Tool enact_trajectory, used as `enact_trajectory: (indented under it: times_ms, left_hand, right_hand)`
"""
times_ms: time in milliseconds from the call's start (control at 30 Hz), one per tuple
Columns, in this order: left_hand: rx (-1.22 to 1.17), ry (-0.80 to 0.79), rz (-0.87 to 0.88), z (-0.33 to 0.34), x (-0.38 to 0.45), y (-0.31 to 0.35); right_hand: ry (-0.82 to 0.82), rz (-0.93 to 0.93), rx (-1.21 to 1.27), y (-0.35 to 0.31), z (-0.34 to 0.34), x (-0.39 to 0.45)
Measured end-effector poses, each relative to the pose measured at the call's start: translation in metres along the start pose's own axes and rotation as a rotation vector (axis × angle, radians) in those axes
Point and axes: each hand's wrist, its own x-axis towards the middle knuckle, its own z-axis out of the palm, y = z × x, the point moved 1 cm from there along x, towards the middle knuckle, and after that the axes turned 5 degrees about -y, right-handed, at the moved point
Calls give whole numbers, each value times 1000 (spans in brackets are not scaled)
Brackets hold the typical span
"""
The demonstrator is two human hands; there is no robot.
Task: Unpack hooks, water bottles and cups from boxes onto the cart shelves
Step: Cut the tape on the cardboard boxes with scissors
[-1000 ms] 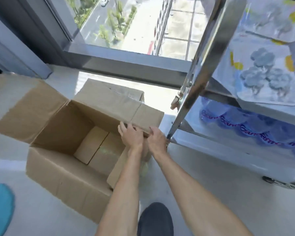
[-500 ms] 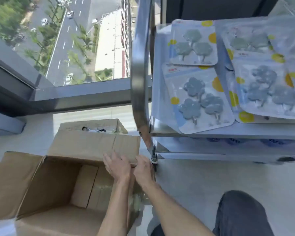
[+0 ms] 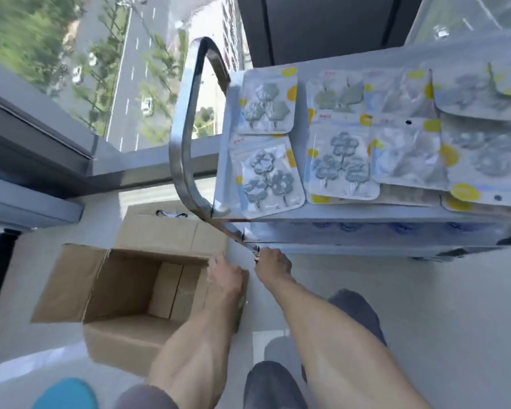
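Hook packs (image 3: 267,175): flat blister cards, each carrying three flower-shaped hooks, laid on the cart's top shelf (image 3: 366,214), up and to the right of both grips. At least eight cards can be counted; those at the far right overlap and are blurred, so the total is uncertain. Long axis of each card runs away from the person.

Water bottles (image 3: 348,227): blue caps just visible on the shelf below, directly beyond the right grip; number cannot be told.

Cups: none visible.

Open box (image 3: 136,287): one, on the floor, flaps spread, to the left of both grips. Its inside shows only bare cardboard, so it is judged unpacked.

Second box (image 3: 165,228): one, beyond the open box, a dark item showing at its top edge. Judged the next source; it lies forward and left, nearer the left grip.

Left hand (image 3: 226,274): rests on the open box's near right flap, fingers curled over its edge, grasping it.

Right hand (image 3: 273,261): at the foot of the cart's steel handle post (image 3: 186,137); whether it clasps anything cannot be told.
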Motion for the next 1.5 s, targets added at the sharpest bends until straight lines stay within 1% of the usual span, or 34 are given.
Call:
enact_trajectory:
  times_ms: [100, 233, 300, 400, 500, 600, 700, 800, 933, 1033, 1133, 1233, 1367, 1500]
  left_hand:
    - [-10, -53, 35, -42, -39, 7]
    - [64, -41, 71, -104, -96, -2]
    - [83, -36, 70, -136, -132, -12]
    - [61, -8, 76, -173, -189, -32]
    - [60, -34, 7, -201, -249, -59]
    - [3, -38, -28, -220, -276, -76]
    - [-61, 6, -48, -221, -277, -90]
    - [-87, 46, -72, -213, -271, -104]
    - [-73, 2, -160, -205, -263, -129]
    - [-79, 7, -213, -208, -245, -142]
    - [-77, 24, -219, -207, -223, -158]
    - [-54, 14, -234, -198, -208, -180]
    - [-66, -38, -285, -171, -181, -218]
    - [-85, -108, -316, -130, -151, -245]
  right_hand:
    - [14, 62, -23, -15, -28, -48]
    - [44, 100, -103, -39, -48, -128]
    - [60, 82, -149, -55, -54, -172]
    - [110, 25, -133, -79, -59, -238]
    - [58, 9, -157, -90, -59, -302]
    - [49, -15, -167, -101, -67, -337]
    - [74, -69, -227, -110, -66, -338]
    - [45, -145, -339, -120, -51, -328]
    - [-6, -226, -509, -126, -26, -311]
    - [4, -201, -519, -132, -17, -293]
    - [13, -149, -419, -137, 8, -276]
    - [-36, -82, -343, -141, 45, -267]
    - [-118, -133, -451, -143, 86, -244]
    - [-157, -162, -582, -145, 111, -197]
